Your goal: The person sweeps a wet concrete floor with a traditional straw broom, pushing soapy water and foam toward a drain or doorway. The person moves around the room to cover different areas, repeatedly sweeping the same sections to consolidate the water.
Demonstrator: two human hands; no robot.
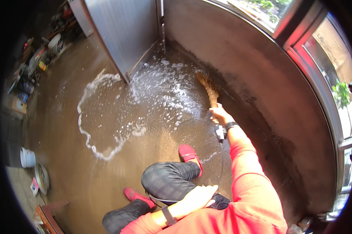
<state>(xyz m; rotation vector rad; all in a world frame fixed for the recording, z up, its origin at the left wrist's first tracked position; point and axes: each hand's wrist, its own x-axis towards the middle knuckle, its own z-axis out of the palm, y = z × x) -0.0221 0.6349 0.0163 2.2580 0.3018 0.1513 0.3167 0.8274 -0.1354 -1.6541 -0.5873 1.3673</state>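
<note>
My right hand (219,113) grips the handle of a straw hand broom (210,90), arm stretched forward. The broom's bristles touch the wet floor beside the wall. White foam (167,84) and suds spread over the brown floor (64,122) to the left of the broom. A foamy line (83,133) curves around a wet patch. My left hand (197,196) lies across my lap over the dark checked trousers (170,178), thumb apart from the fingers and no tool visible in it. A small black-and-white device (220,132) sits by my right wrist.
A metal door (126,32) stands ajar ahead, its lower corner near the foam. The plastered wall (252,73) and windows (331,67) bound the right. A white bucket (27,157), a basin (42,178) and clutter (26,79) line the left. A thin cable (161,200) crosses my lap.
</note>
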